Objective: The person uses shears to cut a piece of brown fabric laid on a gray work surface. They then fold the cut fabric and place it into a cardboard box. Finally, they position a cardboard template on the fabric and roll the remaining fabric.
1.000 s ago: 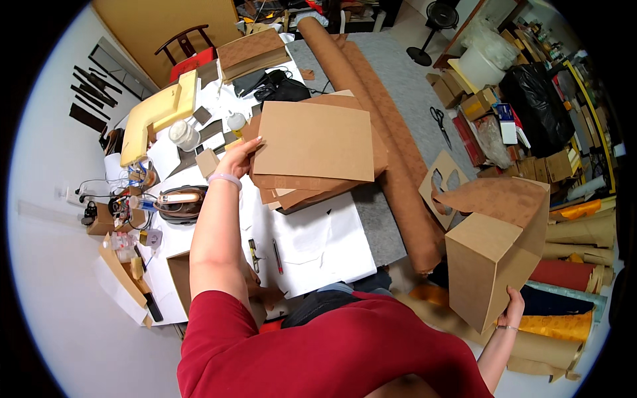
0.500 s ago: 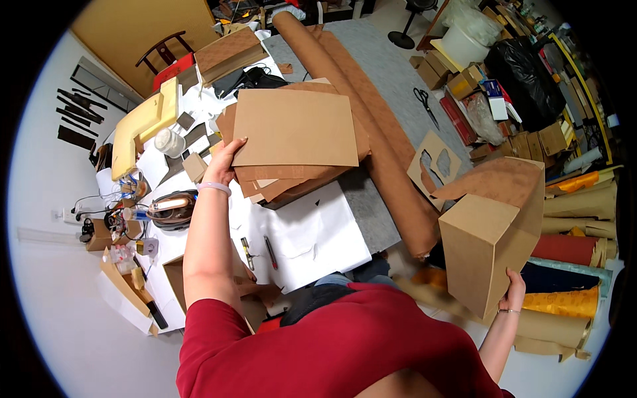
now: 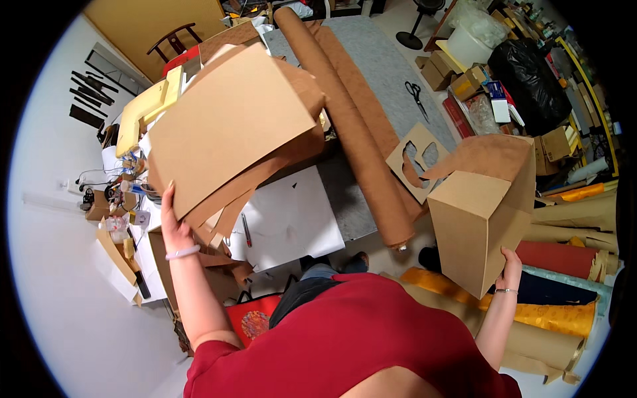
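My left hand (image 3: pixel 176 229) grips the near left corner of a stack of tan cardboard sheets (image 3: pixel 229 119), with brown sheets fanned out beneath. The stack is tilted and hangs over the white table. Out to the right, my right hand (image 3: pixel 509 268) is closed on the lower edge of a tan cardboard box (image 3: pixel 461 232). A brown flap of covering (image 3: pixel 491 156) extends from the box's far side. Near that flap, a board with cut-out holes (image 3: pixel 397 166) lies by the table's right edge.
A long brown roll (image 3: pixel 345 126) crosses the grey table surface (image 3: pixel 371 53). Black scissors (image 3: pixel 417 99) lie beyond it. A pen (image 3: pixel 246 231) rests on white paper (image 3: pixel 292 222). Several material rolls (image 3: pixel 557 259) lie at the right, below crowded shelves. A red bag (image 3: pixel 255 322) is near my legs.
My left hand has moved left and nearer with the stack, which has turned and now covers items on the table's left. The box in my right hand has shifted slightly left.
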